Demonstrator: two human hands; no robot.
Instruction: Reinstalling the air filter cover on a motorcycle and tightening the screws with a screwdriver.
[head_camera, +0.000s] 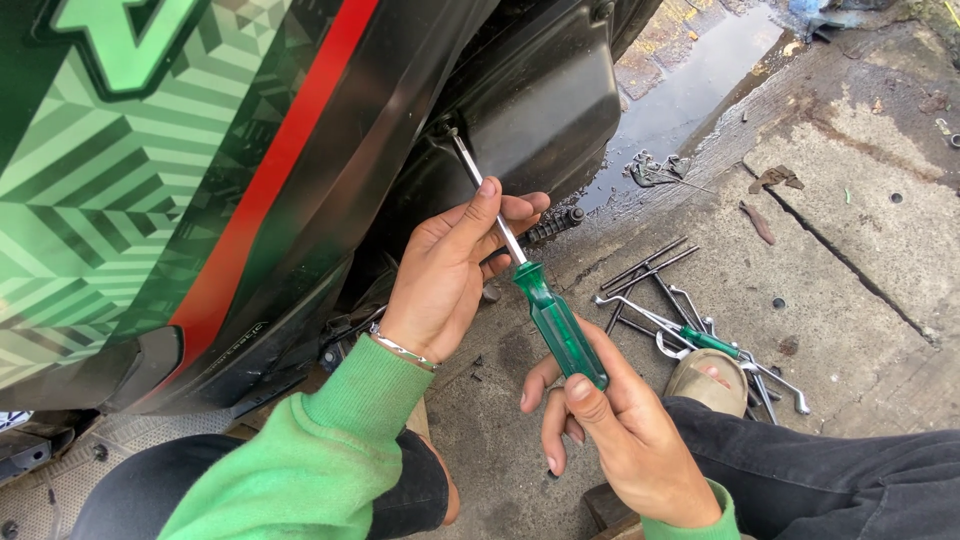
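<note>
A screwdriver with a clear green handle and a long steel shaft points up and left, its tip against the black plastic panel of a scooter. My right hand grips the handle from below. My left hand pinches the shaft just above the handle, thumb on top. Both arms wear green sleeves. The scooter's side cover is green with a red stripe.
A heap of metal tools, with wrenches, rods and a second green-handled screwdriver, lies on the cracked concrete at my right, beside my sandalled foot. A puddle spreads at the top. Scraps litter the ground.
</note>
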